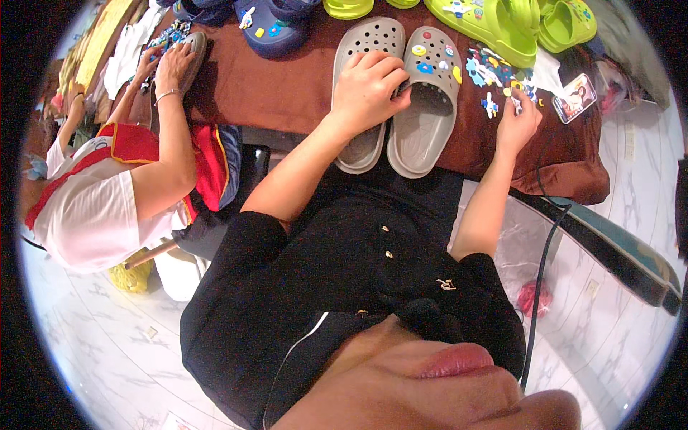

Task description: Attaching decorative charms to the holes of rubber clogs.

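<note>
A pair of grey clogs with holes stands at the table's front edge, toes pointing away from me. My left hand [369, 89] is closed over the upper of the left grey clog [374, 36], fingers curled at its opening. The right grey clog [435, 64] carries several small shoe charms, among them a blue flower charm [425, 68]. At the right, my right hand [519, 125] pinches a small, pale shoe charm [515, 102] between its fingertips. Just beyond it lies a pile of loose charms [491, 68], and one white and blue charm [489, 105] lies apart nearby.
Lime green clogs [502, 32] and a navy clog [269, 32] stand farther back on the brown tablecloth [287, 93]. A picture card [575, 98] lies at the right. On my left, a co-worker's hand [174, 68] holds another grey clog. A black cable [542, 272] hangs at the right.
</note>
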Action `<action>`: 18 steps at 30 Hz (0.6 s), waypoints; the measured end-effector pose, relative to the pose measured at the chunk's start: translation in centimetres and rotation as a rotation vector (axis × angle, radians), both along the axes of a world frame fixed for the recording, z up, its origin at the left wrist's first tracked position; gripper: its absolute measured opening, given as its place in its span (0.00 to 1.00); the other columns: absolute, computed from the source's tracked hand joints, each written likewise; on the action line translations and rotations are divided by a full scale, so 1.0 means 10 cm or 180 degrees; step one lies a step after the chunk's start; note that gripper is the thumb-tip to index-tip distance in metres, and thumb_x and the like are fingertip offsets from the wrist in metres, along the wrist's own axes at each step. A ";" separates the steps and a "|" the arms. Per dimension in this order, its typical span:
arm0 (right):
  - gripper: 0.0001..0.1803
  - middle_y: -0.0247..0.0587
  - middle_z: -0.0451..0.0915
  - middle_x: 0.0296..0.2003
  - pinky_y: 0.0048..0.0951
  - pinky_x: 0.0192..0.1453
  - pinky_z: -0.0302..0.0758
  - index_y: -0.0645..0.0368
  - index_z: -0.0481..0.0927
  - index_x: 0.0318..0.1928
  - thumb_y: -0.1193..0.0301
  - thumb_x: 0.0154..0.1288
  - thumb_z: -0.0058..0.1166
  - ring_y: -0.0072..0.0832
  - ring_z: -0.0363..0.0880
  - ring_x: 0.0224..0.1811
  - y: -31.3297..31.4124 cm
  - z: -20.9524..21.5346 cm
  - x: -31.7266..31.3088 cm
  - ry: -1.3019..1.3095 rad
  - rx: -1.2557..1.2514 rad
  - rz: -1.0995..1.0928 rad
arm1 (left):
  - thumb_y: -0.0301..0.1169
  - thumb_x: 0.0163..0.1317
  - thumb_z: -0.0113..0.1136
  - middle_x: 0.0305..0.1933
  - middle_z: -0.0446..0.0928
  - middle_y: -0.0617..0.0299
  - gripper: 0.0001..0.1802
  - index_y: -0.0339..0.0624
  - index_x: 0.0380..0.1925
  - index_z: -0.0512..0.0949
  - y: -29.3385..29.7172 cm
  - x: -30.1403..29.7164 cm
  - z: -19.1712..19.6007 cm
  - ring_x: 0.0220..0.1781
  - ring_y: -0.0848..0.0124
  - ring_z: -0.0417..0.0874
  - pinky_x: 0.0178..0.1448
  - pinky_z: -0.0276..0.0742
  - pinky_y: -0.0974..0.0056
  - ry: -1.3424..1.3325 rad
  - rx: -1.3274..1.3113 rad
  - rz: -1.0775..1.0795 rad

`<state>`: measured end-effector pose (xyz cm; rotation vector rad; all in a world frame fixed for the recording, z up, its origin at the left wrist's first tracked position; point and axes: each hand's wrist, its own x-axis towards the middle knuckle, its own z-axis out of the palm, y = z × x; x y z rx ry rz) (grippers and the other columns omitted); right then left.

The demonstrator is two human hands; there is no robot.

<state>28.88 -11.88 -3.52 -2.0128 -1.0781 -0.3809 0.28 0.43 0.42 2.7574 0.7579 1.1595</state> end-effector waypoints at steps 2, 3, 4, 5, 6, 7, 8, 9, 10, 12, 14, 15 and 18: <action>0.15 0.41 0.84 0.41 0.41 0.57 0.69 0.54 0.85 0.43 0.75 0.53 0.66 0.43 0.74 0.49 0.06 0.03 0.13 -0.0384 -0.0548 0.0097 | 0.34 0.43 0.70 0.42 0.82 0.69 0.13 0.50 0.32 0.82 0.00 0.00 0.01 0.49 0.67 0.81 0.52 0.75 0.59 0.0010 0.0001 0.0002; 0.15 0.41 0.84 0.41 0.41 0.57 0.69 0.54 0.85 0.43 0.75 0.53 0.66 0.43 0.74 0.49 0.11 0.01 0.20 -0.0387 -0.0544 0.0101 | 0.34 0.43 0.70 0.42 0.82 0.69 0.13 0.50 0.31 0.82 -0.01 0.01 0.01 0.49 0.67 0.81 0.51 0.75 0.59 0.0000 0.0001 -0.0008; 0.15 0.41 0.84 0.41 0.41 0.56 0.69 0.54 0.85 0.43 0.75 0.52 0.67 0.44 0.75 0.48 0.15 0.00 0.26 -0.0343 -0.0873 0.0180 | 0.34 0.42 0.71 0.42 0.82 0.69 0.13 0.50 0.31 0.82 -0.01 0.02 0.01 0.49 0.67 0.81 0.51 0.75 0.59 -0.0012 0.0000 -0.0020; 0.16 0.41 0.84 0.40 0.42 0.55 0.69 0.54 0.85 0.43 0.74 0.50 0.67 0.44 0.75 0.47 0.21 0.03 0.23 -0.0290 -0.1203 0.0281 | 0.34 0.42 0.71 0.42 0.82 0.69 0.13 0.50 0.31 0.82 -0.01 0.01 0.01 0.49 0.67 0.81 0.51 0.75 0.59 -0.0004 0.0000 0.0005; 0.18 0.41 0.84 0.40 0.42 0.55 0.70 0.53 0.85 0.43 0.75 0.48 0.68 0.44 0.75 0.47 0.22 0.05 0.18 -0.0636 -0.1193 0.0301 | 0.34 0.42 0.71 0.42 0.82 0.69 0.13 0.50 0.31 0.82 -0.01 0.00 0.00 0.49 0.67 0.81 0.51 0.75 0.59 -0.0027 0.0000 0.0003; 0.18 0.41 0.84 0.40 0.42 0.55 0.70 0.53 0.85 0.43 0.75 0.48 0.68 0.44 0.75 0.47 0.24 0.09 0.14 -0.0636 -0.1193 0.0324 | 0.34 0.42 0.71 0.42 0.82 0.69 0.13 0.50 0.31 0.82 0.00 -0.01 -0.01 0.49 0.67 0.81 0.51 0.75 0.59 -0.0052 -0.0001 0.0001; 0.18 0.41 0.84 0.40 0.42 0.55 0.71 0.54 0.84 0.43 0.75 0.48 0.68 0.44 0.76 0.46 0.24 0.15 0.11 -0.0751 -0.1283 0.0313 | 0.34 0.42 0.71 0.42 0.82 0.69 0.13 0.50 0.31 0.82 0.00 -0.01 -0.01 0.49 0.67 0.81 0.51 0.75 0.59 -0.0057 -0.0008 0.0016; 0.18 0.41 0.84 0.40 0.43 0.54 0.71 0.54 0.84 0.43 0.75 0.48 0.68 0.44 0.76 0.46 0.25 0.17 0.10 -0.0868 -0.1373 0.0301 | 0.33 0.42 0.70 0.42 0.82 0.69 0.13 0.50 0.31 0.82 0.00 0.00 0.00 0.49 0.67 0.81 0.51 0.75 0.59 -0.0087 -0.0011 -0.0005; 0.18 0.41 0.84 0.40 0.43 0.54 0.71 0.54 0.84 0.43 0.75 0.48 0.68 0.44 0.76 0.46 0.26 0.17 0.12 -0.0878 -0.1380 0.0315 | 0.33 0.42 0.70 0.41 0.82 0.69 0.12 0.49 0.30 0.82 0.00 0.00 0.00 0.49 0.68 0.81 0.51 0.75 0.60 -0.0118 -0.0015 -0.0027; 0.17 0.42 0.84 0.42 0.43 0.52 0.73 0.54 0.83 0.43 0.76 0.50 0.66 0.45 0.77 0.45 0.27 0.17 0.17 -0.0984 -0.1420 0.0546 | 0.33 0.42 0.70 0.41 0.82 0.69 0.12 0.49 0.30 0.82 0.01 0.00 0.00 0.48 0.68 0.81 0.50 0.75 0.60 -0.0157 -0.0004 -0.0032; 0.16 0.43 0.84 0.42 0.43 0.51 0.73 0.54 0.83 0.44 0.76 0.51 0.64 0.45 0.77 0.44 0.27 0.14 0.14 -0.1003 -0.1447 0.0537 | 0.33 0.42 0.70 0.41 0.81 0.69 0.12 0.49 0.30 0.82 0.01 -0.01 0.00 0.48 0.68 0.81 0.50 0.75 0.60 -0.0179 0.0006 -0.0024; 0.16 0.43 0.84 0.41 0.43 0.51 0.74 0.54 0.83 0.45 0.77 0.53 0.62 0.44 0.77 0.44 0.27 0.13 0.12 -0.1006 -0.1466 0.0527 | 0.33 0.42 0.70 0.41 0.81 0.69 0.12 0.49 0.30 0.82 0.01 -0.03 0.00 0.47 0.68 0.81 0.50 0.75 0.60 -0.0158 0.0002 -0.0042; 0.15 0.46 0.84 0.39 0.42 0.47 0.76 0.55 0.82 0.44 0.78 0.55 0.60 0.44 0.80 0.41 0.24 0.08 0.11 -0.0837 -0.1109 0.0295 | 0.34 0.42 0.70 0.40 0.81 0.69 0.12 0.48 0.30 0.82 0.01 -0.02 0.01 0.46 0.68 0.81 0.50 0.75 0.60 -0.0171 -0.0008 -0.0073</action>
